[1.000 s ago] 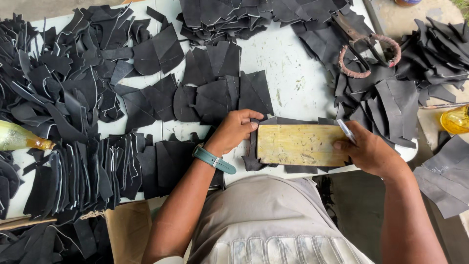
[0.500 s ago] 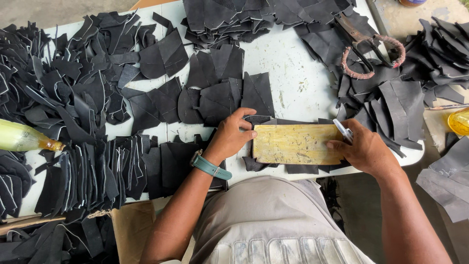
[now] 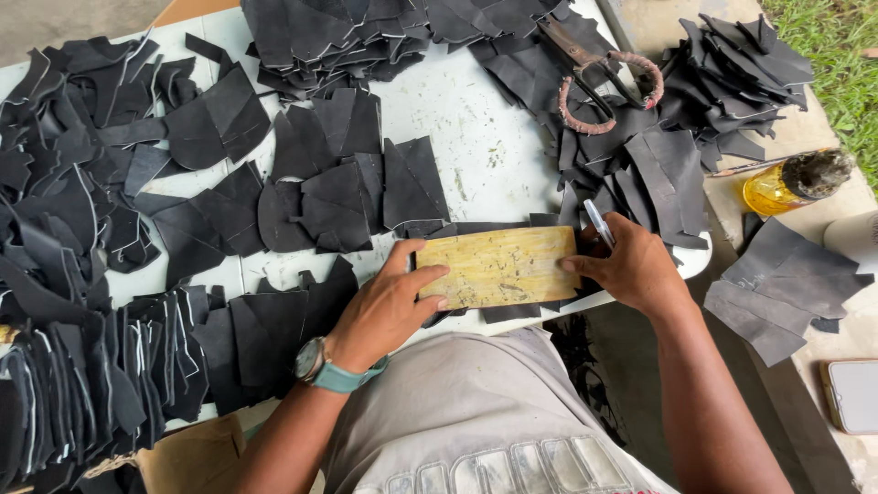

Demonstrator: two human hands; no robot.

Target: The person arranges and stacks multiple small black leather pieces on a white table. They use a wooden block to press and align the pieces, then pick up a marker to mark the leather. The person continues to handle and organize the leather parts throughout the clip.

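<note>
Looking straight down on a white table buried in black leather offcuts, and both hands are on a yellowish wooden board lying flat at the near edge, just in front of the person's grey shirt. The left hand, a teal-strapped wristwatch on its wrist, clamps the board's left end, thumb on top near the corner and fingers curled loosely along the near side. The right hand pins the right end, thumb lying flat on the wood, and it holds a thin silvery tool pinched upright between the fingers, blade or pen I cannot tell. Dark leather pieces poke out from under the board on its far and near sides. Just beyond the board sits a fanned cluster of cut leather shapes, and to the left a big bank of stacked pieces stands on edge. Far right, a pair of large scissors with cord-wrapped handles rests on a leather heap. Off the table to the right, a yellow bottle lies on its side, more leather sheets lie on the ground, and a phone is at the frame's edge
</note>
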